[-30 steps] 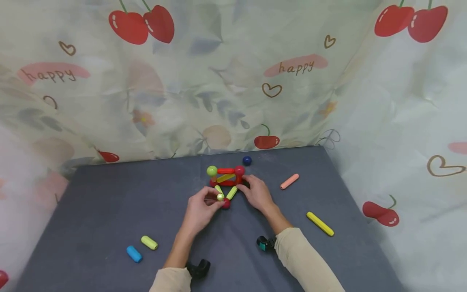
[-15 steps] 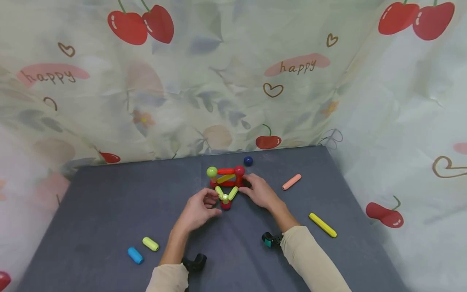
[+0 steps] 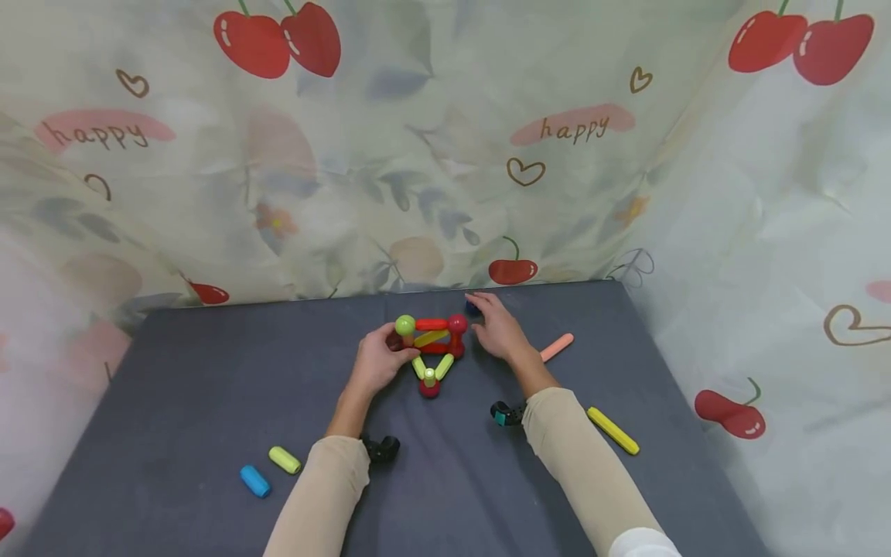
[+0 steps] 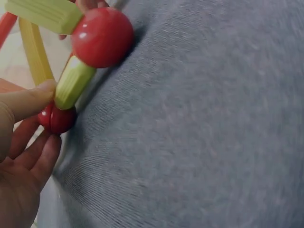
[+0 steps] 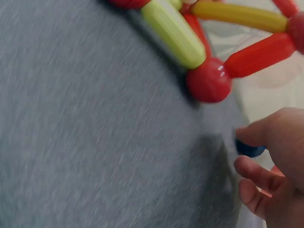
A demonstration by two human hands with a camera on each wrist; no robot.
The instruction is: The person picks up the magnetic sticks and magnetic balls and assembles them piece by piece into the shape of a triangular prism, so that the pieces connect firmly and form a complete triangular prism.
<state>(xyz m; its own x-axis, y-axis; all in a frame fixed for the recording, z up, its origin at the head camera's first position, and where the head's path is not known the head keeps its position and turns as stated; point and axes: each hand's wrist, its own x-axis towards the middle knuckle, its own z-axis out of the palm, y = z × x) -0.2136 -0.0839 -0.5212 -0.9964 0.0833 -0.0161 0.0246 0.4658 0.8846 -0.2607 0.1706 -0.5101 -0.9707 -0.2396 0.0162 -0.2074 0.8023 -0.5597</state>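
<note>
Holding anything with the left hand (image 3: 376, 362) there?

Yeah, I've got it pinching the red ball (image 4: 62, 119) at the bottom left back corner of my stick-and-ball frame (image 3: 437, 349), thumb on one side, fingers on the other.

And the right hand (image 3: 503, 334)?

Nothing gripped as far as I can see. Thumb and fingers are apart, right by the blue ball (image 5: 249, 149), which sits past the frame's back right corner near the far edge of the table (image 3: 209, 387). Can't tell if I'm touching it, since my hand covers part of it.

OK so what's the frame look like?

It's toward the back of the table, between my hands. Two yellow-green sticks (image 3: 444, 367) make a V, meeting at a front ball (image 3: 429, 389), with a short upright stick (image 3: 429, 377) on top. Round the back there's a green ball (image 3: 405, 326) up left, a top red stick (image 3: 431, 324), and a yellow stick (image 3: 431, 338) slanting up to the right.

Loose bits?

Blue piece (image 3: 255, 480) and a pale yellow-green piece (image 3: 285, 460) on my left, a long yellow piece (image 3: 612, 431) on my right, plus a coral piece (image 3: 558, 347) partly hidden by my right arm.
</note>
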